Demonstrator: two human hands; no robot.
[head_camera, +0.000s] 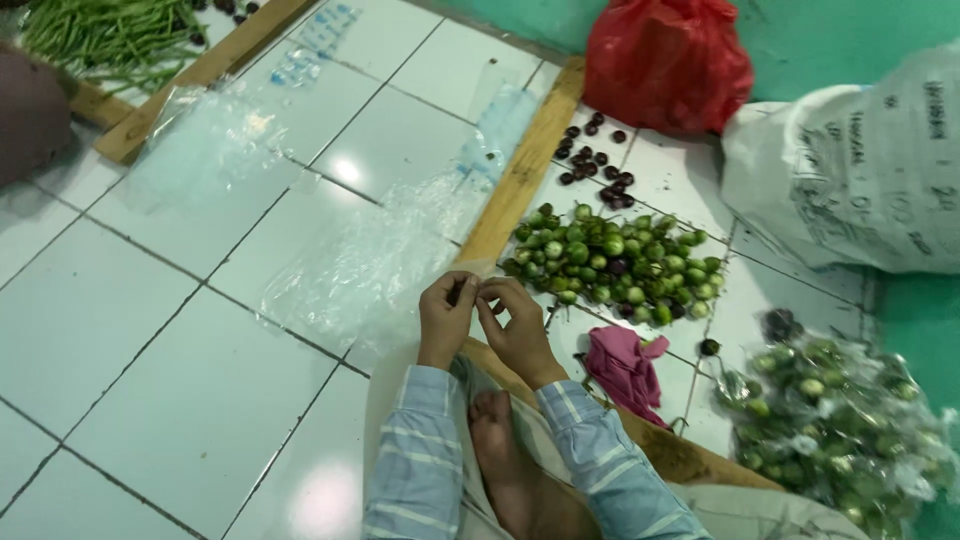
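A bare foot rested between the striped sleeves, just below the hands. The left hand and right hand met fingertip to fingertip, pinching a thin clear plastic bag at its mouth. Judging by that grip, the bag was being worked open. The heap of small green eggplants lay just right of the hands, a pink cloth below that heap, dark purple fruits above it.
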